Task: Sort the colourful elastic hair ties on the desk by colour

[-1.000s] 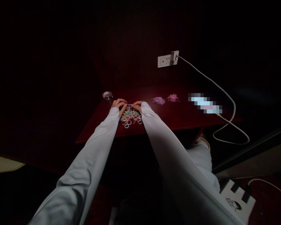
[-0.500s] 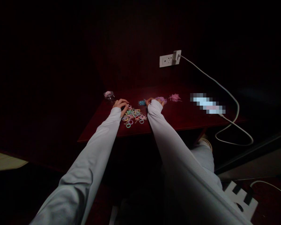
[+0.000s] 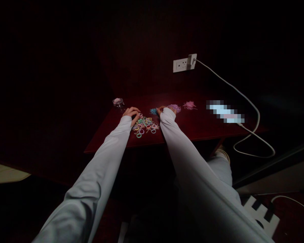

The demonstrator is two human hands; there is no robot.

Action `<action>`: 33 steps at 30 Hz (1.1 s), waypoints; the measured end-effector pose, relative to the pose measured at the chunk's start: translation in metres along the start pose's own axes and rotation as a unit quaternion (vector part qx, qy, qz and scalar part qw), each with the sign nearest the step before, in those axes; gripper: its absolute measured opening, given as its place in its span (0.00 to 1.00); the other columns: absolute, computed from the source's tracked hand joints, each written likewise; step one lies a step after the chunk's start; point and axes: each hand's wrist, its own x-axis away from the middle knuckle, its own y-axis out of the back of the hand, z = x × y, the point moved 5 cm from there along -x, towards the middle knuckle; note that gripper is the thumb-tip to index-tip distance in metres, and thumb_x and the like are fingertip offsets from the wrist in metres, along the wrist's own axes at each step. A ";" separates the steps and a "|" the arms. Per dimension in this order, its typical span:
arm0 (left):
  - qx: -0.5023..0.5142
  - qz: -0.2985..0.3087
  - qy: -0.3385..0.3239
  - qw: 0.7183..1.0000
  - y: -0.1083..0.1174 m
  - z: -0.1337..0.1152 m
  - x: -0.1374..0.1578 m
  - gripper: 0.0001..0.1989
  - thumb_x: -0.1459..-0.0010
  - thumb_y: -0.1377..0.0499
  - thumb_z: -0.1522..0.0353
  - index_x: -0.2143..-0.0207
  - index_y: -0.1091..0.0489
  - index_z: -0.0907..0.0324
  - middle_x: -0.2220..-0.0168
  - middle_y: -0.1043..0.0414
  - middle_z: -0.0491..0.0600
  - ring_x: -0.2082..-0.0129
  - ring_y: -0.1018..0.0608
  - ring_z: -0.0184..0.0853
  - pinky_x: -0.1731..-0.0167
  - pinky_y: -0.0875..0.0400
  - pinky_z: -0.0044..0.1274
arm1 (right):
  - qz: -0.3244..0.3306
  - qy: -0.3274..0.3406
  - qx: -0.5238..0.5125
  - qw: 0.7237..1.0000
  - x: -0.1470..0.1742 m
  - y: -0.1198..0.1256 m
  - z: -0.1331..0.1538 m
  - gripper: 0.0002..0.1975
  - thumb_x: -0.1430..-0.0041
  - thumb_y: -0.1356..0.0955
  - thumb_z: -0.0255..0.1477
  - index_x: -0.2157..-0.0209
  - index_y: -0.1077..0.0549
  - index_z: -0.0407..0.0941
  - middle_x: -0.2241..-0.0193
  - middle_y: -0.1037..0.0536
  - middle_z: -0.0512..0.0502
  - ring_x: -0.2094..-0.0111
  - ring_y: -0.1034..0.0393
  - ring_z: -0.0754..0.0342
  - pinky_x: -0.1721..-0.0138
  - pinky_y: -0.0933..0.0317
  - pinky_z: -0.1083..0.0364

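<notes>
My left hand (image 3: pixel 132 113) rests at the left edge of a pile of small pastel hair ties (image 3: pixel 147 125), its fingers bent and their tips together at a pink hair tie (image 3: pixel 141 115). My right hand (image 3: pixel 162 109) is on the table between a small blue bunch of thin strands or bands (image 3: pixel 153 111) and a purple bunch (image 3: pixel 176 108). Its fingertips point left and touch or nearly touch the blue bunch. The sleeve hides most of this hand, so its grip does not show. A pink bunch (image 3: pixel 190 105) lies farther right.
A small clear container (image 3: pixel 118 102) with something pale pink on top stands at the table's left back. A blurred-out bright object (image 3: pixel 225 112) lies at right, joined to a white cable (image 3: pixel 255 108) from the wall socket (image 3: pixel 180 65). The dark red table (image 3: pixel 108 138) has its front edge under my forearms.
My right hand has turned slightly, and its fingers on the right side show less over the purple bunch. The left hand stays almost still at the hair ties.
</notes>
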 end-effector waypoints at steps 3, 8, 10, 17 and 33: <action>0.004 -0.001 -0.001 1.000 -0.001 0.001 0.000 0.14 0.22 0.44 0.64 0.60 0.21 0.55 0.45 0.17 0.52 0.51 0.21 0.42 0.42 0.27 0.35 | 0.010 0.034 -0.036 0.999 0.004 0.001 0.007 0.18 0.20 0.35 0.40 0.51 0.13 0.50 0.56 0.12 0.43 0.42 0.29 0.43 0.36 0.43 0.45; -0.005 0.007 -0.013 1.000 0.000 0.003 0.000 0.14 0.21 0.44 0.63 0.57 0.20 0.54 0.44 0.17 0.52 0.50 0.20 0.42 0.42 0.27 0.34 | 0.103 0.150 -0.113 0.977 0.020 -0.008 0.028 0.13 0.26 0.28 0.43 0.54 0.11 0.55 0.60 0.15 0.50 0.46 0.27 0.47 0.34 0.41 0.46; -0.009 0.011 -0.015 1.000 0.000 0.003 -0.001 0.14 0.20 0.44 0.62 0.56 0.19 0.53 0.44 0.17 0.51 0.50 0.20 0.42 0.42 0.26 0.34 | 0.124 0.158 -0.127 0.971 0.024 -0.012 0.030 0.13 0.29 0.26 0.45 0.55 0.11 0.55 0.58 0.16 0.50 0.48 0.26 0.48 0.36 0.38 0.46; -0.011 0.013 -0.019 1.000 -0.003 0.007 -0.001 0.15 0.20 0.45 0.61 0.56 0.19 0.53 0.44 0.17 0.52 0.50 0.20 0.42 0.42 0.26 0.35 | 0.129 0.165 -0.154 0.966 0.020 -0.020 0.027 0.13 0.30 0.25 0.45 0.55 0.10 0.55 0.60 0.18 0.50 0.49 0.25 0.47 0.37 0.36 0.46; 0.014 0.031 -0.016 0.999 -0.005 0.001 0.000 0.16 0.22 0.44 0.60 0.54 0.17 0.53 0.42 0.17 0.53 0.49 0.20 0.43 0.41 0.26 0.38 | 0.151 0.146 -0.180 0.961 0.018 -0.018 0.028 0.14 0.36 0.23 0.46 0.56 0.11 0.52 0.62 0.17 0.51 0.50 0.27 0.49 0.40 0.35 0.49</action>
